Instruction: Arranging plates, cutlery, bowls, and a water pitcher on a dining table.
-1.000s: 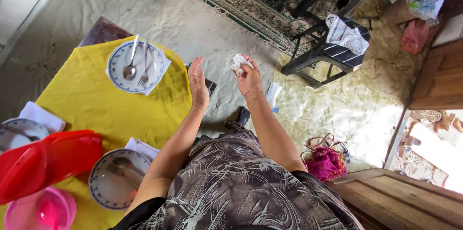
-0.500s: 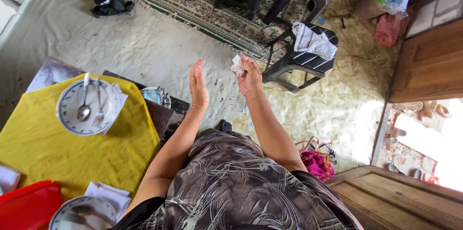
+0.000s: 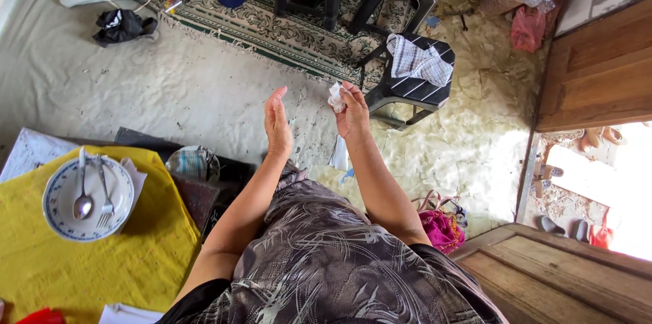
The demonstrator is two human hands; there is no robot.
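**A:** What did your feed show of the hands?

**B:** I saw the right hand [image 3: 352, 117] raised at chest height, its fingertips pinching a small crumpled white tissue [image 3: 335, 96] at the top of the hand. The left hand [image 3: 278, 124] stood just beside it, flat and spread, palm turned toward the right one, touching nothing. Both hung over bare floor.

**A:** Anything close by?

**B:** Beyond the right hand stood a black plastic chair [image 3: 407, 90] with a checked cloth [image 3: 418, 60] on its seat. Down and to the left of the left hand was the counter under a yellow cloth [image 3: 81, 270], carrying a blue-rimmed plate [image 3: 61, 219] with a spoon [image 3: 82, 195] and a fork [image 3: 104, 195].

**A:** What worried you?

**B:** The pinch looked light, only fingertips on a loose wad. I judged the tissue could slip and drop to the dusty floor, and the left hand was too far apart to catch it.

**A:** And against a second earlier?

**B:** The hands had kept the same pose, the tissue still pinched. The view had swung right: the plate had slid toward the lower left edge, and the red lid and pink bowl had all but left the picture.
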